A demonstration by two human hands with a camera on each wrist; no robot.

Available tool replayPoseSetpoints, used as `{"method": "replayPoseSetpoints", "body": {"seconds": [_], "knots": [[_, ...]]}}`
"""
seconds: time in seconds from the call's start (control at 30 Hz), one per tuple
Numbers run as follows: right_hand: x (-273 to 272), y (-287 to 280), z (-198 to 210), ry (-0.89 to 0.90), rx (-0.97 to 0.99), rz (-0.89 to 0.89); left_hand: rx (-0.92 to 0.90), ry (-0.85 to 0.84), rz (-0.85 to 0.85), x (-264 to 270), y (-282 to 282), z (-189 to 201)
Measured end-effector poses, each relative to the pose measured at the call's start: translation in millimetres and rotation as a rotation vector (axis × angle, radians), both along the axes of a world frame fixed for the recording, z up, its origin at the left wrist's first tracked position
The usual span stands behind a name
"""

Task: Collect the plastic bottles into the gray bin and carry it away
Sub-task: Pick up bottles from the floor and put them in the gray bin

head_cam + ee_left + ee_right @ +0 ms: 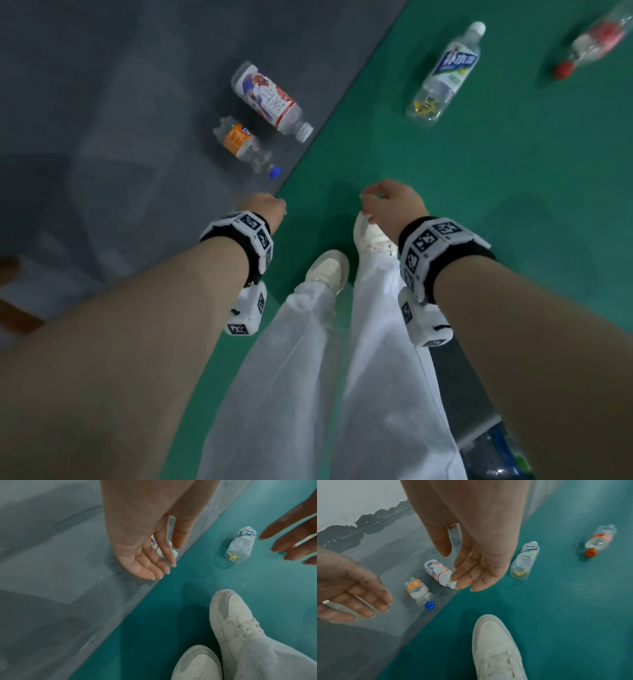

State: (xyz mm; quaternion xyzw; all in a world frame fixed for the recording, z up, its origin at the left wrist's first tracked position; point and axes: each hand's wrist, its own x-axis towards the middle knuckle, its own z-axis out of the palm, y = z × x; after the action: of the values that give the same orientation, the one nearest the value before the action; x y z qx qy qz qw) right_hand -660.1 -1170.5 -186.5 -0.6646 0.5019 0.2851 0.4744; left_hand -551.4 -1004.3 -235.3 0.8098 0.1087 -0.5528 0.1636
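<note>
Bare left hand (145, 555), right hand (476, 568) hang over floor, fingers (464, 577) loose.

The floor (479, 205) was green on one side and grey (102, 102) on the other. One bottle (419, 593) had an orange label and blue cap; another (597, 540) a red cap. Shoes (494, 645) and trousers (308, 377) were white.
</note>
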Motion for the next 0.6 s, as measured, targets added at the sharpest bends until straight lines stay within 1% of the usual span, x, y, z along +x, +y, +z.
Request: {"method": "replayPoseSetpoints", "body": {"seconds": [0.13, 0.2, 0.27, 0.33, 0.4, 0.47, 0.53, 0.6], "knots": [[31, 2, -38, -0.023, -0.001, 0.074, 0.03, 0.01, -0.012, 10, 7, -29], [42, 4, -63, -0.032, 0.007, 0.1, 0.05, 0.002, -0.01, 15, 9, -45], [54, 7, -83, -0.015, 0.026, 0.142, 0.031, -0.03, 0.046, 20, 14, -60], [68, 10, -103, 0.01, 0.035, 0.233, 0.008, -0.087, 0.134, 26, 15, -77], [84, 10, -122, 0.0, -0.009, 0.339, -0.014, -0.147, 0.209, 30, 14, -91], [104, 11, -138, -0.049, -0.081, 0.443, -0.05, -0.213, 0.305, 34, 7, -110], [122, 10, -151, -0.085, -0.123, 0.544, -0.077, -0.233, 0.363, 40, -1, -127], [138, 10, -163, -0.085, -0.095, 0.62, -0.063, -0.212, 0.383, 45, -5, -139]]}}
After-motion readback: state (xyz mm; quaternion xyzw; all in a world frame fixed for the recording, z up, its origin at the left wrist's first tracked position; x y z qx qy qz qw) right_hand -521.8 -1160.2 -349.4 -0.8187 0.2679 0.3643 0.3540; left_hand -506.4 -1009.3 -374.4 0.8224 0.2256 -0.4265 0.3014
